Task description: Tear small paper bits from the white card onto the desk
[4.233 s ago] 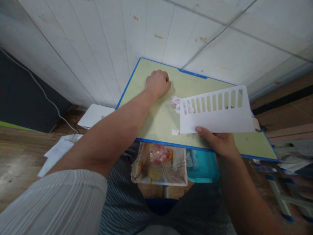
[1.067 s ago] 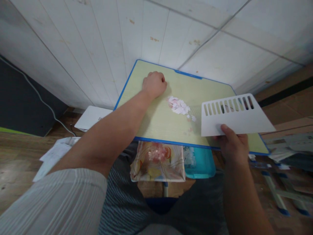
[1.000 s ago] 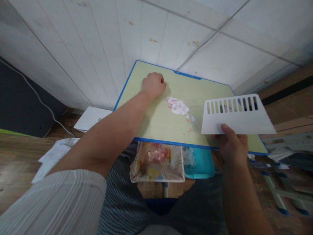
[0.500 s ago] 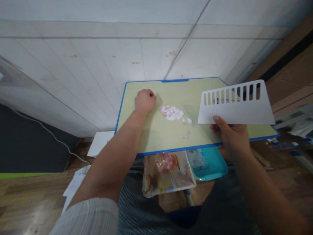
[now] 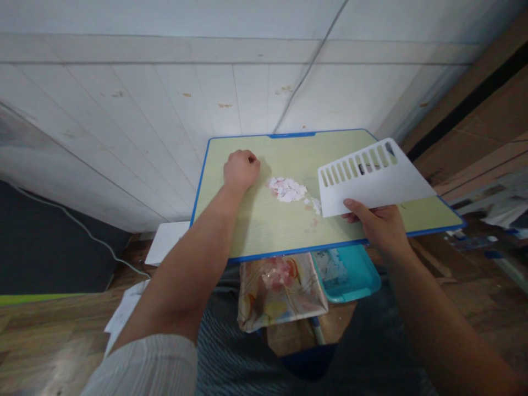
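My right grip held the slotted white sheet, centre-right; my left grip was curled closed. Keeping the sheet low seemed prudent near the paper scraps.

Place is looking like a room in a home; not ruling out a small office. Evidence: pale tabletop with blue edging is standing right by a white panelled wall, which is showing brownish scuffs. Wall cable is running up the panels; floor cable is trailing past a dark panel at left towards wood-look flooring. White flat case and loose papers are lying off the tabletop's left end. Fruit-print fabric bin and teal plastic tray are showing just below the front edge. Brown box-like piece with a black band is filling the right side; clutter near it is coming out blurred.
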The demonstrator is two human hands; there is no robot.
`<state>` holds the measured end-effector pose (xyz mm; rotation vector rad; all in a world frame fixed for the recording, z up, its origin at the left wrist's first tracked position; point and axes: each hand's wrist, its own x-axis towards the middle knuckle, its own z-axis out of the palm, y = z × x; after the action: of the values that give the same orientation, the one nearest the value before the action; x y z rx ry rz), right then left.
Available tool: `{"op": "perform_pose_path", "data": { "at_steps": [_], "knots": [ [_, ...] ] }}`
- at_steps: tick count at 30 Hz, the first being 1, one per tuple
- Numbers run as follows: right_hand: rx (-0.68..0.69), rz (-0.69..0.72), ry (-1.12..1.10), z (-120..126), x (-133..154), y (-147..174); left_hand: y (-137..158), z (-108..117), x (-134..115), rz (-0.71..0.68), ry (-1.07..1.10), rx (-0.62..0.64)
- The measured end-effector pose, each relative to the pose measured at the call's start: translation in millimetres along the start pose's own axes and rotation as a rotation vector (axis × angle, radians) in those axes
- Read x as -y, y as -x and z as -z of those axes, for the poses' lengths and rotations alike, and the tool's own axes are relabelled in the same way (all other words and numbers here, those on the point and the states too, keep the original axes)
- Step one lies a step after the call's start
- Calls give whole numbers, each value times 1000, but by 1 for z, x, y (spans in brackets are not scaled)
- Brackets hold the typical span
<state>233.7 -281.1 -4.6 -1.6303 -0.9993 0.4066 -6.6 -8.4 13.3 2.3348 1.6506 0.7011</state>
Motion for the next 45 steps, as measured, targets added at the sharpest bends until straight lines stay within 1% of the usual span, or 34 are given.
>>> {"op": "perform_pose_path", "data": {
  "at_steps": [4, 8, 11, 19, 25, 28, 34, 40, 45],
  "knots": [
    [79, 25, -28, 3, 6, 5, 0, 0, -1, 0, 6, 2],
    [30, 52, -23, 3, 12, 5, 1, 1, -2, 6, 16, 3],
    [15, 43, -23, 1, 13, 4, 1, 2, -3, 16, 22, 15],
    [36, 43, -4, 1, 9, 4, 1, 2, -3, 15, 30, 16],
    [-26, -43, -3, 5, 4, 6, 1, 1, -2, 11, 35, 3],
    [-37, -54, 8, 6, 2, 5, 0, -1, -1, 4, 32, -3],
    [60, -31, -7, 9, 4, 7, -1, -3, 1, 16, 38, -7],
    [17, 23, -7, 4, 7, 7, -2, -4, 1, 5, 36, -14],
    [81, 31, 22, 2, 10, 7, -3, -4, 2, 2, 31, -9]
  ]
}}
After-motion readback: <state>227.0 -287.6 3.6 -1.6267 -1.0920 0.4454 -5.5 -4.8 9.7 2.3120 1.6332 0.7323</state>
